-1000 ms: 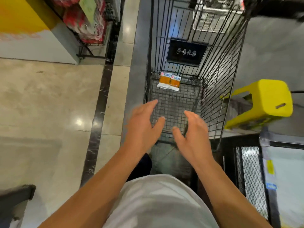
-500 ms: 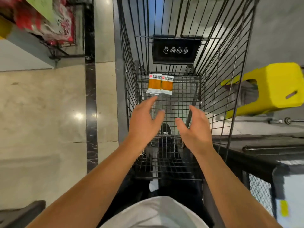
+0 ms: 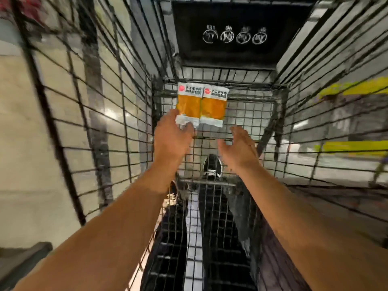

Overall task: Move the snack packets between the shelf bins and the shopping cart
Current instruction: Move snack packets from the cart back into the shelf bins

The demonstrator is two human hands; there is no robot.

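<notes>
Two orange snack packets with white ends, the left one (image 3: 189, 103) and the right one (image 3: 213, 106), lie side by side at the far end of the wire shopping cart (image 3: 117, 114). My left hand (image 3: 171, 135) reaches deep into the cart and pinches the crumpled white lower corner of the left packet. My right hand (image 3: 239, 148) hovers beside it, fingers relaxed and palm turned inward, just below and right of the right packet and apart from it. No shelf bins show in this view.
A black sign with white icons (image 3: 231, 34) hangs on the cart's far wall. A yellow stool (image 3: 352, 89) shows blurred through the right wire wall. A dark shoe (image 3: 212, 166) is visible through the cart floor. Tiled floor lies to the left.
I have leaned into the cart, so both hands moved forward and down. My left hand reached the left packet and took hold of its lower corner; my right hand stays free.
</notes>
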